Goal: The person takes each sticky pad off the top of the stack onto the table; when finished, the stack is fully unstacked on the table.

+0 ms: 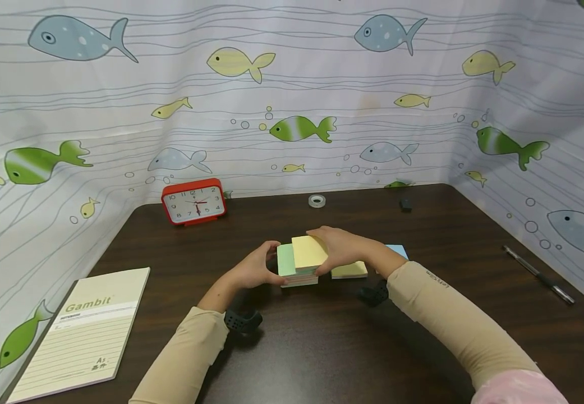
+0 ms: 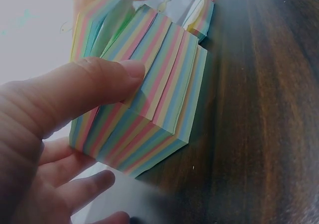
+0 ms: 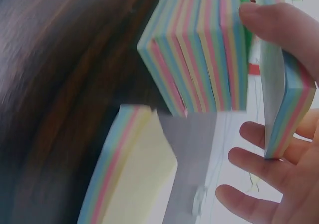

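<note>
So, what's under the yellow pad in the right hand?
A green-topped stack of pads, which the left hand grips. In the head view, the yellow pad hides part of the stack's top.

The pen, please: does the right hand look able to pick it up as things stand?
Probably not: the right hand holds a yellow pad, though nothing seems to block the pen.

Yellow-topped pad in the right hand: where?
Head view, centre: the right hand holds the yellow-topped pad over the right part of the green-topped stack; the left hand grips that stack.
</note>
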Demonstrator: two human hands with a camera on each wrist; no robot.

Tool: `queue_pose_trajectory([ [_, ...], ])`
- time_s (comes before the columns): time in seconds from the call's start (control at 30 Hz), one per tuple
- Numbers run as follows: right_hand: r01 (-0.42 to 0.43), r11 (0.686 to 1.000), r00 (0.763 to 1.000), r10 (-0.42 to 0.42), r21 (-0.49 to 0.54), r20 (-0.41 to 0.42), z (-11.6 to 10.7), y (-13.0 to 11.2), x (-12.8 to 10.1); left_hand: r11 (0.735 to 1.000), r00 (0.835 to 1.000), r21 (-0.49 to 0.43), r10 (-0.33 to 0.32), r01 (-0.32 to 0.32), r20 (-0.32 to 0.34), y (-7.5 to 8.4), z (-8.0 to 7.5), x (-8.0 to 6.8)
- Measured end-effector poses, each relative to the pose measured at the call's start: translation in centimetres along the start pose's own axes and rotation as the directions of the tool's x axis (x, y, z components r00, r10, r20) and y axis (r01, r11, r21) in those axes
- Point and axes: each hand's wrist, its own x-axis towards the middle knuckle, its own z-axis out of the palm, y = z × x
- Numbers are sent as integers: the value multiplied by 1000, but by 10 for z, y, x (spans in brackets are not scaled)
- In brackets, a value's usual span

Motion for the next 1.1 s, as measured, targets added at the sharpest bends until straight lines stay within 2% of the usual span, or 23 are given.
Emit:
queue_pose_trajectory([
  [0.2,-22,999,999,24,34,-46,-10,20,-21,1000,1000,16,-1,1,0,2,0,0],
  [0.5,-83,995,994,87,62,-64,-19,57,-61,1000,1000,18,-18,18,-3,1,-3,-5],
  [0.67,-126,989,989,131,77,-68,-23,76,-84,1000,1000,3,6,-6,14,1,-3,-4],
  [1.1,-249,968,966,246,-26,-82,-35,125,-126,1000,1000,5,-3,3,12,2,-2,-5],
])
